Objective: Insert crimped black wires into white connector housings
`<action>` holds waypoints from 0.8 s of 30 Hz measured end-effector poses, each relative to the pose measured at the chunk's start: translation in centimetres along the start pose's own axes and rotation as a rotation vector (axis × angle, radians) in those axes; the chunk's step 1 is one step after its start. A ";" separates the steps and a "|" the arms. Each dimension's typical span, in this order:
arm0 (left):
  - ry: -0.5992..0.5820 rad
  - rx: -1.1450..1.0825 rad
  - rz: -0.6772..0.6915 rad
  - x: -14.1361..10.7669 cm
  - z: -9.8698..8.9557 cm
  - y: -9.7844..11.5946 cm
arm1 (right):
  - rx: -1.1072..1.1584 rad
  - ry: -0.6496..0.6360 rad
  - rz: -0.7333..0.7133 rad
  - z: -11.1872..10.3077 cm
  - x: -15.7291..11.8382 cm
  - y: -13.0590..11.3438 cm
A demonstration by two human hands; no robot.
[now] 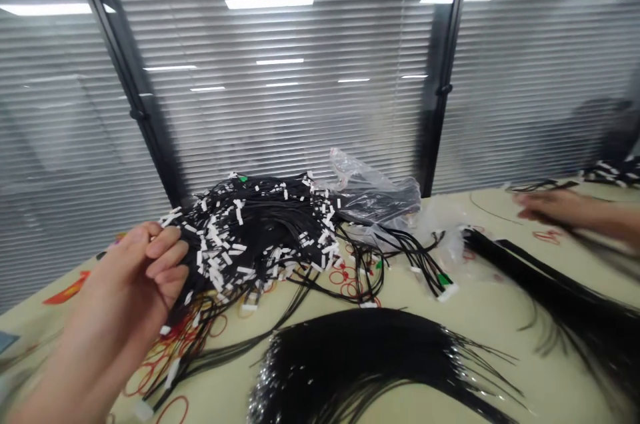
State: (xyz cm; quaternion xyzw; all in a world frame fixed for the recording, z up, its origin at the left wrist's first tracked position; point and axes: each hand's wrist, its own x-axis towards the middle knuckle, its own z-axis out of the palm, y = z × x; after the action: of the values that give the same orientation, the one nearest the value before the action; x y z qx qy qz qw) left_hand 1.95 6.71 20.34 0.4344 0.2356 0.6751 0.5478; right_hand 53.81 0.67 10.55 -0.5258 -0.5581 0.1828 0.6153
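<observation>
My left hand is raised at the left with its fingers curled closed. What they hold, if anything, is hidden. Just beyond it lies a big heap of black cables with white connectors. My right hand reaches in from the right edge, smeared by motion, over the far right of the table. Dark blurred strands show under its wrist, and I cannot tell whether it grips them. A thick bundle of black wires lies nearer than that hand. In front, another bundle of black wires with shiny tips curves across the table.
Clear plastic bags, one holding black cables, lie beside the heap. Red rubber bands are scattered on the pale table. An orange-red piece lies at the left. Blinds behind glass stand along the back.
</observation>
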 end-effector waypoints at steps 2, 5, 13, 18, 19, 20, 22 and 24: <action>0.023 0.096 0.009 -0.2 0.2 -0.7 | -0.141 0.034 0.031 0.9 -0.2 1.1; -0.031 0.254 -0.013 -1.4 0.4 -1.9 | -0.270 -0.004 0.068 6.1 -2.0 0.1; -0.232 0.086 -0.171 -7.1 4.2 -1.9 | -0.079 -0.527 -0.007 26.6 -14.1 -10.6; -0.114 0.241 0.200 -6.4 -0.6 -1.1 | -0.050 -0.583 0.045 26.8 -13.2 -10.0; -0.133 0.388 0.242 -6.2 -2.5 -1.3 | -0.154 -0.645 0.035 25.8 -12.5 -9.3; -0.192 0.585 0.225 -6.2 -4.3 -1.5 | -0.238 -0.701 0.039 24.8 -11.7 -8.5; -0.268 0.907 0.161 -6.7 -7.5 -2.0 | -0.392 -0.815 0.066 23.0 -10.3 -6.5; -0.285 0.945 0.159 -8.1 -9.6 -2.3 | -0.593 -0.855 0.077 22.2 -9.3 -4.2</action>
State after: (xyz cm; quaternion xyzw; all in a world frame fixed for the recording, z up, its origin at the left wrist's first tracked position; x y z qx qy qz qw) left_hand -4.73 1.27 10.92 0.7396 0.4047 0.4680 0.2649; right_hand 29.86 1.37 5.64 -0.5759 -0.7676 0.2379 0.1499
